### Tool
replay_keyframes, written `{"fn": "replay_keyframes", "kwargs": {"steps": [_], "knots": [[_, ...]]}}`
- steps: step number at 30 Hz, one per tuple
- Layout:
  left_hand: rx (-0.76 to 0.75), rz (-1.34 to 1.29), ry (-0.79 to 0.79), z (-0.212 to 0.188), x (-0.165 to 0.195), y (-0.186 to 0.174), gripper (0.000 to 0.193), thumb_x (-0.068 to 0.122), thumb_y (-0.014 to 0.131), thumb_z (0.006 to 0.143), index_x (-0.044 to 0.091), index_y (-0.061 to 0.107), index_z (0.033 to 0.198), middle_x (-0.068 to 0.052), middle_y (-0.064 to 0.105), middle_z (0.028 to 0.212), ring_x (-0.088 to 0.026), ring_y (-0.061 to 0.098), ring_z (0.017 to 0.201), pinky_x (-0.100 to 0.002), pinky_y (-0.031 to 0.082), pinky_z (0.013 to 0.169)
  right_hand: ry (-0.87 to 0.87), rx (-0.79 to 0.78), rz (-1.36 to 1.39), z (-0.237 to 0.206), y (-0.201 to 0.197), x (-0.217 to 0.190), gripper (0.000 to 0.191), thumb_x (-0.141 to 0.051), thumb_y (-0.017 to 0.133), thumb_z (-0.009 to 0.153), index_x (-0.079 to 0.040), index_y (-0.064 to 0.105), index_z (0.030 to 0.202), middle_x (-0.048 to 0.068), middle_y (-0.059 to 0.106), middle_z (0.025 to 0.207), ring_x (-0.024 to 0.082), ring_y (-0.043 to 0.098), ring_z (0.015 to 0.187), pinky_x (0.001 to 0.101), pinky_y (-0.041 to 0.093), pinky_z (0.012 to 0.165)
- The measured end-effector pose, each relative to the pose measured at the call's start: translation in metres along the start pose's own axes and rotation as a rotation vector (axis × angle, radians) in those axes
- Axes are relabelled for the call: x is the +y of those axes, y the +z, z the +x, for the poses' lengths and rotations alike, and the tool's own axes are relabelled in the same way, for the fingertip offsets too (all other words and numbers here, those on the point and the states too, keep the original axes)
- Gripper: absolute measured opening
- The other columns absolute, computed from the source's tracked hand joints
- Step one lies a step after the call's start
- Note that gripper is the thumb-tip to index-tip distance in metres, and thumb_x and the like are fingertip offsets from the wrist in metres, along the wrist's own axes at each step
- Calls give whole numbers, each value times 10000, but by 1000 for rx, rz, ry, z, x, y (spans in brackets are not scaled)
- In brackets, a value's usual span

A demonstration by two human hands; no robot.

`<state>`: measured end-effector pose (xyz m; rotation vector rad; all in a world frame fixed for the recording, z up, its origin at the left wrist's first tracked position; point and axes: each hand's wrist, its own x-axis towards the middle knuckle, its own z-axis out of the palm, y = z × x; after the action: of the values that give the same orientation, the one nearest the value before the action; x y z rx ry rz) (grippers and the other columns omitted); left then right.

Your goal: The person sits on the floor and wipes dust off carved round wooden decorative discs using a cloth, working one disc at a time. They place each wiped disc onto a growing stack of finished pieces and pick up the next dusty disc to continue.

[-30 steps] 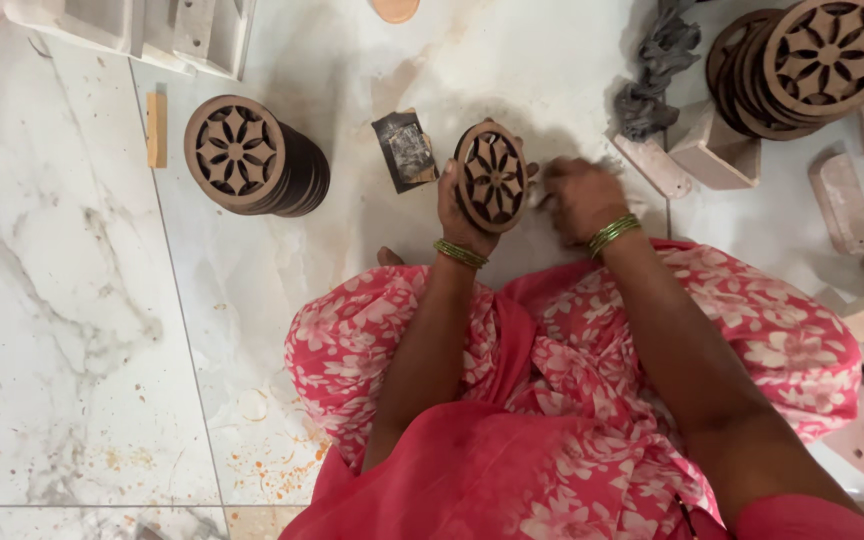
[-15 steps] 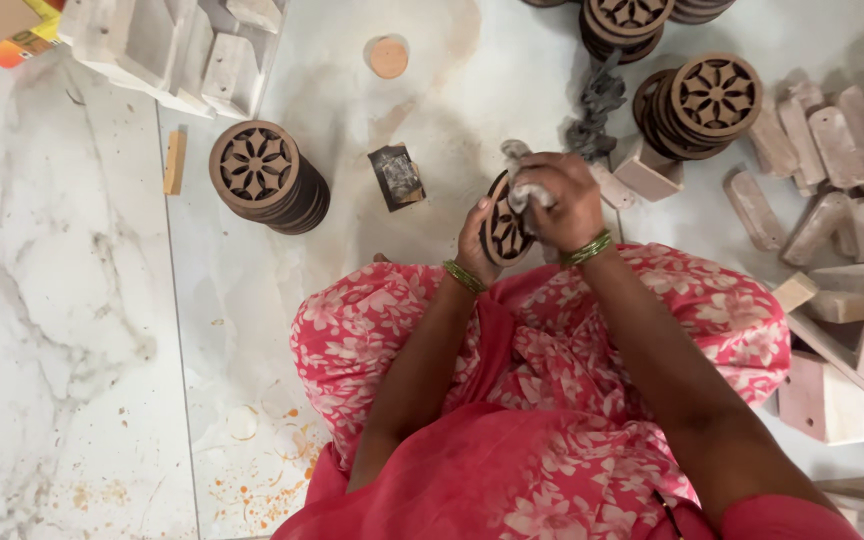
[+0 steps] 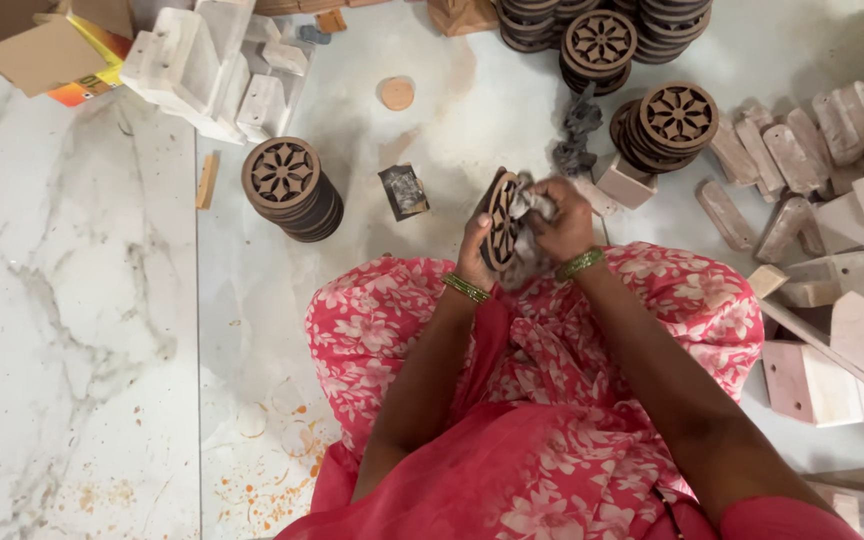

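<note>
My left hand (image 3: 474, 243) grips a round dark wooden disc (image 3: 501, 220) with a carved flower cut-out, held upright on its edge above my lap. My right hand (image 3: 562, 222) presses a crumpled grey cloth (image 3: 530, 205) against the disc's face. Both wrists carry green bangles. I sit on the floor in a pink flowered garment (image 3: 542, 400).
A stack of matching carved discs (image 3: 287, 186) stands at the left, more stacks (image 3: 672, 120) at the upper right. A small dark packet (image 3: 404, 190), a dark rag (image 3: 577, 135) and a round tan lid (image 3: 396, 93) lie on the marble floor. Pale wooden blocks (image 3: 832, 210) crowd the right, a cardboard box (image 3: 47, 45) the top left.
The disc has turned from facing me to edge-on. My right hand has come over it with the cloth. The view has shifted up and right, showing more stacks and blocks.
</note>
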<state>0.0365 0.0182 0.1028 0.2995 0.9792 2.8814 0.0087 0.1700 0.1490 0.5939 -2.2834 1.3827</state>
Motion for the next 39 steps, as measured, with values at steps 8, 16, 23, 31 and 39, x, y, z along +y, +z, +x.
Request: {"fn": "replay_keyframes", "kwargs": {"steps": [8,16,23,31,39], "knots": [[170,-195,67,12,9,-30,824,590,654,926,56,463,1524,-177,584,1340,-334,627,1191,-500,591,930,331,-442,459,-29,-9,-46,291,52,773,819,-38,704,1087,86,747,1027,200,722,927,351,611,825],[445,-455,61,-41,34,-24,896,786,542,841,141,507,1462,-132,535,1462,-378,588,1238,-663,504,964,252,-263,307,-35,-68,-69,259,97,667,928,-56,679,1136,87,741,1117,163,705,931,331,601,785],[359,-155,-49,-67,45,4,580,331,799,858,67,589,1330,-149,608,1370,-366,644,1211,-719,577,925,397,5,696,-38,-110,-67,275,126,641,986,-45,685,1196,45,722,1177,137,694,1038,298,576,937],[316,413,-48,-44,32,39,421,314,805,893,27,703,1183,-61,745,961,-149,712,785,-328,637,578,277,138,770,-35,-132,-34,332,121,610,1063,-54,675,1337,43,710,1299,141,677,1189,288,555,1088],[323,1141,68,-32,-1,-2,389,345,769,887,41,757,1130,-95,794,890,-204,783,807,-359,603,718,418,91,583,-39,-108,30,290,125,647,1020,-37,719,1249,19,700,1249,106,655,1119,267,541,1002]]}}
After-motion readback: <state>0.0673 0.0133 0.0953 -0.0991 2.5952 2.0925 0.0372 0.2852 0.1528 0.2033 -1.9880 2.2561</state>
